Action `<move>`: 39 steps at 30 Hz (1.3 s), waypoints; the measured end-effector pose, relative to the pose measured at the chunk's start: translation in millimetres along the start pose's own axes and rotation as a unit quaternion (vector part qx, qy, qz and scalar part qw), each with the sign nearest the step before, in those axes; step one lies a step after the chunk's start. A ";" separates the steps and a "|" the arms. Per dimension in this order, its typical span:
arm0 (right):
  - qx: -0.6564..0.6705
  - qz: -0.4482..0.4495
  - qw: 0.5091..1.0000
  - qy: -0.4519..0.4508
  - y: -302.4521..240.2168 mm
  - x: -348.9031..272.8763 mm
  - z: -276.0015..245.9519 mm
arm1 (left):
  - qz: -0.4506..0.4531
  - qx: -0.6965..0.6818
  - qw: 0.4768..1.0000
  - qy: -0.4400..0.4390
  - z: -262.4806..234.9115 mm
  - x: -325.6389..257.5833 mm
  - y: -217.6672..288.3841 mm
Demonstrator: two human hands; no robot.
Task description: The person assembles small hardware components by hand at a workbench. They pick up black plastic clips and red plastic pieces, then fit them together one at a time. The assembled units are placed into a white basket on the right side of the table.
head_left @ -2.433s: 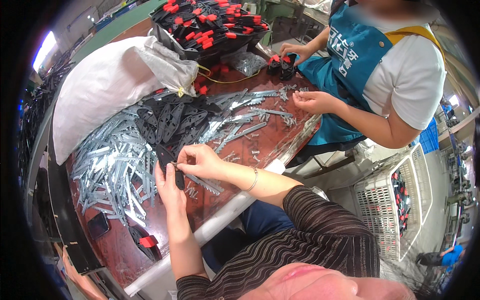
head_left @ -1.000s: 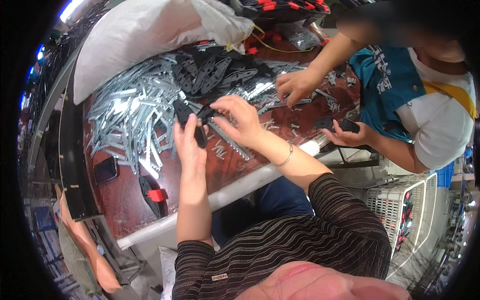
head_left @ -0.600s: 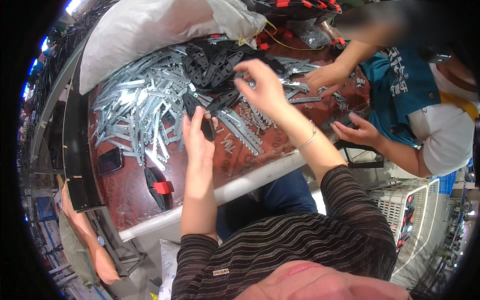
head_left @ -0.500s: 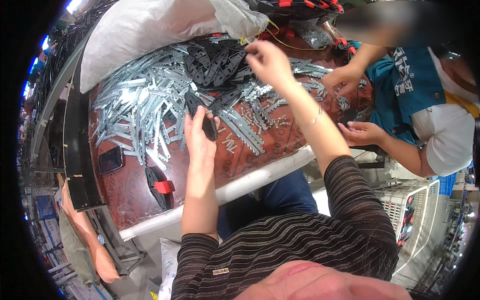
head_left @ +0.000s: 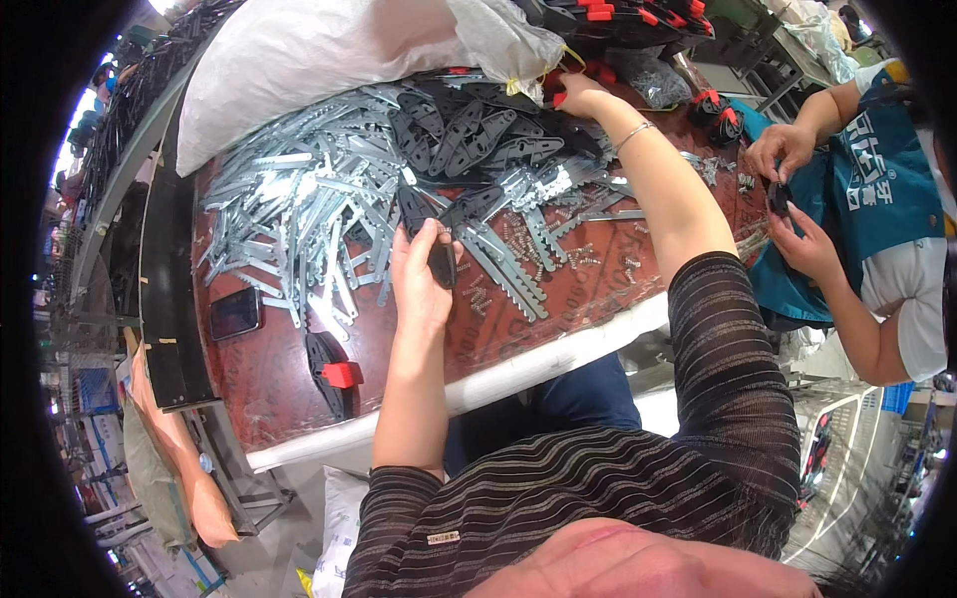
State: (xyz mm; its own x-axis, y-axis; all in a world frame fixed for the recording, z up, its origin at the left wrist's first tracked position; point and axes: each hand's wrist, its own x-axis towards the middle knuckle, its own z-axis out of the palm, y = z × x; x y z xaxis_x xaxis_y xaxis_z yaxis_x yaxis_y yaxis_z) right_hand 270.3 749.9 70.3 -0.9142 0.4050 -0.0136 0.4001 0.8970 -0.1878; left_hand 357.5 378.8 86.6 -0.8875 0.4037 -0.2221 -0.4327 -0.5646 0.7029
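Left hand [head_left: 421,277] pinches a black part [head_left: 442,263]; bare tabletop [head_left: 488,344] borders the edge [head_left: 558,352] opposite the white sack [head_left: 329,70]. Right hand [head_left: 585,98], finger closure indiscernible, lies beside the sack's mouth.

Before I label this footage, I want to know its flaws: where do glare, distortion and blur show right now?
Head view: white glare washes out some metal strips; head view: the table edge bows slightly; head view: the left hand and its black part look fairly clear, but the right hand's fingertips are hard to make out.
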 end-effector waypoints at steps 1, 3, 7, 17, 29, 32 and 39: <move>0.016 0.005 1.000 -0.014 2.7 -1.4 -1.5 | -0.001 0.001 1.000 0.001 -0.5 0.2 0.1; 0.048 0.017 0.998 -0.042 11.2 -8.0 -5.2 | -0.001 0.001 1.000 -0.001 -0.7 -0.2 1.1; 0.051 0.077 0.994 -0.059 16.4 -26.0 -17.3 | 0.001 0.005 1.000 -0.002 2.5 -2.4 2.8; 0.169 -0.144 0.761 0.609 -7.4 -117.4 -102.7 | 0.004 -0.053 0.998 0.021 -7.4 4.4 -2.0; 0.668 -0.189 0.712 0.104 -179.3 -215.7 -37.5 | 0.124 -0.083 0.987 -0.058 -3.2 6.2 4.1; 0.696 -0.144 0.703 0.036 -196.5 -212.1 -8.8 | 0.148 -0.098 0.983 -0.051 0.7 3.6 8.0; 0.699 -0.122 0.704 0.017 -192.7 -215.7 9.1 | 0.154 -0.068 0.985 -0.031 3.1 0.7 5.9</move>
State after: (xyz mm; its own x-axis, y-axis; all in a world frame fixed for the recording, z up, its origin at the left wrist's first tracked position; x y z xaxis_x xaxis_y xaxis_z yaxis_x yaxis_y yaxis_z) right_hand 389.8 488.1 100.5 -0.9335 0.2939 0.2053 -0.2439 -0.1011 -0.9645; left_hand 354.8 378.0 92.8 -0.9706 0.2386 0.0315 -0.1657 -0.7572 0.6319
